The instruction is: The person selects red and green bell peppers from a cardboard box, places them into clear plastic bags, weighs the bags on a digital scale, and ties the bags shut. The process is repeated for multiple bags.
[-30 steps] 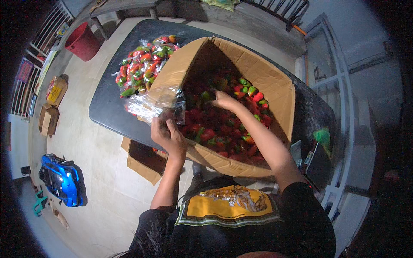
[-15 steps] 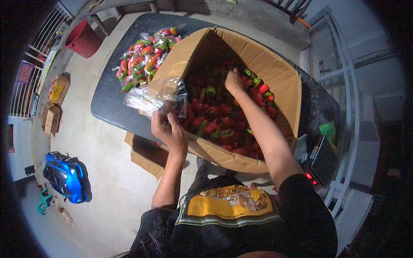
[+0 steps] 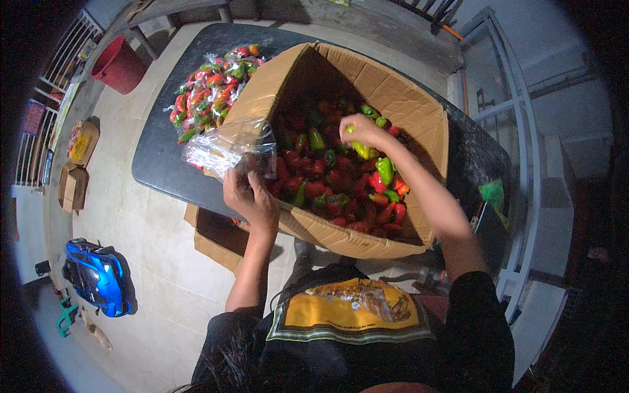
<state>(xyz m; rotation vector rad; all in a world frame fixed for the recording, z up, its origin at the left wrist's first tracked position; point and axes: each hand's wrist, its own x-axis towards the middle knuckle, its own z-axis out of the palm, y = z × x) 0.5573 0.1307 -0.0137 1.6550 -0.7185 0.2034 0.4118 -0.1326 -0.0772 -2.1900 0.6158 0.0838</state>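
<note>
My left hand (image 3: 250, 196) pinches the mouth of a clear plastic bag (image 3: 219, 147), which lies over the near left wall of a big cardboard box (image 3: 403, 92). Inside the box are many red and green peppers (image 3: 334, 180). Over them, my right hand (image 3: 362, 130) is closed on a yellow-green pepper (image 3: 360, 149), its fingers partly hidden from above. A bright green pepper (image 3: 385, 171) lies among red ones below my right forearm. Left of the box, several clear bags filled with peppers (image 3: 208, 92) are heaped together.
The box and filled bags stand on a dark table (image 3: 160, 147). Under its near edge sits an open cardboard box (image 3: 219, 242). A blue toy car (image 3: 98, 278), a red bucket (image 3: 120, 65) and small cartons (image 3: 73, 187) are on the floor to the left. A glass-paned frame (image 3: 504, 105) rises at right.
My right hand has come up from the peppers and now holds a yellow-green one. My left hand still grips the plastic bag. The view has shifted slightly.
</note>
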